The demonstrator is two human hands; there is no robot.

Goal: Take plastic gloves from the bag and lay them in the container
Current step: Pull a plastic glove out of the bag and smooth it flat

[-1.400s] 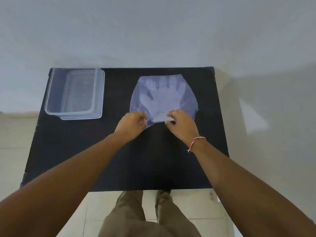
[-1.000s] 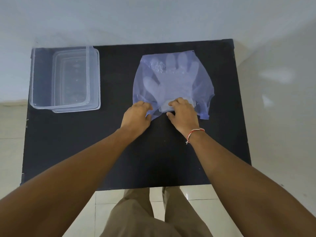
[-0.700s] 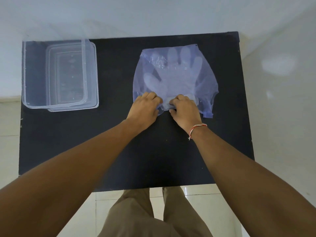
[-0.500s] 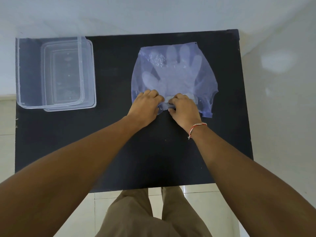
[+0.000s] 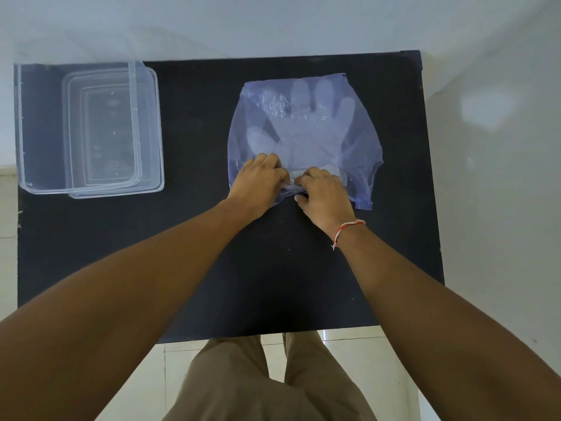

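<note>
Both hands, left hand (image 5: 258, 180) and right hand (image 5: 323, 192), pinch the bag (image 5: 361, 147) mouth (gloves (image 5: 306, 129) inside); container (image 5: 88, 129) sits far left.

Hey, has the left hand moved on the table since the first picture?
Yes. The left hand has slid forward onto the bag, away from the person. It was at the bag's near edge; now its fingers lie over it.

At 12 o'clock on the bench (image 5: 212, 268), both hands cover the bag's (image 5: 361, 147) near edge, so its opening is hidden. How many gloves (image 5: 306, 132) lie inside (they blur together) cannot be told. Both arms run past the bottom edge.
</note>
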